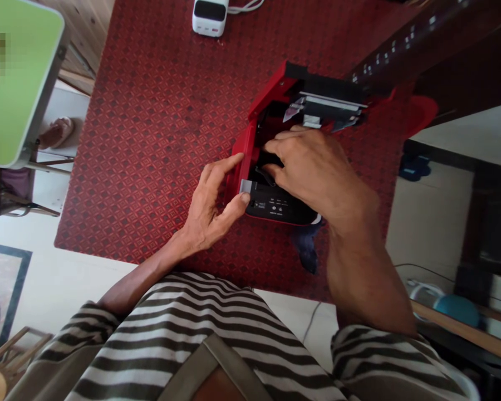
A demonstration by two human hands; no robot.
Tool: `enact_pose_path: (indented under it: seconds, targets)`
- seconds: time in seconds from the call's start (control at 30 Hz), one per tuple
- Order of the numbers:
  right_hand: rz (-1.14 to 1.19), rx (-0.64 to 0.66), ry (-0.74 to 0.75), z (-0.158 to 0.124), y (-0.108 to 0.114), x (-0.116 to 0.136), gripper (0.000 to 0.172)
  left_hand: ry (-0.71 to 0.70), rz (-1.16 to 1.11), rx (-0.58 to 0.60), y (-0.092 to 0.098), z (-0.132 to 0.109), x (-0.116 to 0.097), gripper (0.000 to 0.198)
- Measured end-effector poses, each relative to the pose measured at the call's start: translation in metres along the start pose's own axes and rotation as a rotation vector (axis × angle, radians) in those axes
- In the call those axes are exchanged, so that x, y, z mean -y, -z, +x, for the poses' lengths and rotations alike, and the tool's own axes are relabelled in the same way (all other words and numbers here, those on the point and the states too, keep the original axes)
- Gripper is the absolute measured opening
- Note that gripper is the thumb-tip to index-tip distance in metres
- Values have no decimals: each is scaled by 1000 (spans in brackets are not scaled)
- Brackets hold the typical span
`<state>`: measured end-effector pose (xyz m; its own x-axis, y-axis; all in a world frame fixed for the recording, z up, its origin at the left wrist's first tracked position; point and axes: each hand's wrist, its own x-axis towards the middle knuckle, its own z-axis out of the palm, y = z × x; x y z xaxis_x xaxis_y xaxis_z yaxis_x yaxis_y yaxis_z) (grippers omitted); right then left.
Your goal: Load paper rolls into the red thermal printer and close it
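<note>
A red and black boxy device (271, 206), possibly a small printer, lies open on the rug, with a control panel on its black face. Its raised section (325, 103) shows metal parts and a black roller-like bar. My left hand (211, 203) grips the device's near left corner, with the thumb beside a grey tab (245, 186) and the fingers along the red edge. My right hand (313, 172) lies over the open black compartment with its fingers reaching inside. The fingers hide whatever they touch.
The device rests on a red patterned rug (158, 139), with a dark blue cloth (307, 250) showing beneath it. A white box (211, 16) with a cable sits at the far end. A dark wooden piece (421, 44) crosses the upper right; a green tabletop (16, 83) stands upper left.
</note>
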<state>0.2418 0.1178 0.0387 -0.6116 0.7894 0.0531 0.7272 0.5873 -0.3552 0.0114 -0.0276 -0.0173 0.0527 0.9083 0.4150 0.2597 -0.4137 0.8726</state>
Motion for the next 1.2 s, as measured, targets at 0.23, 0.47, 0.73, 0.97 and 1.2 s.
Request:
enact_pose_path:
  seconds: [0.23, 0.47, 0.73, 0.97, 1.2]
  targets:
    - [93, -61, 67, -29, 44, 40, 31, 2, 14, -3, 0, 0, -2, 73]
    - [295, -14, 99, -58, 51, 55, 25, -14, 10, -19, -1, 0, 0, 72]
    - [332, -114, 18, -54, 39, 44, 24, -24, 37, -24, 0, 0, 7, 68]
    - [278, 16, 31, -38, 47, 40, 26, -13, 43, -39, -2, -1, 9, 67]
    - [270, 143, -4, -20, 46, 52, 32, -24, 18, -11, 1, 0, 6, 67]
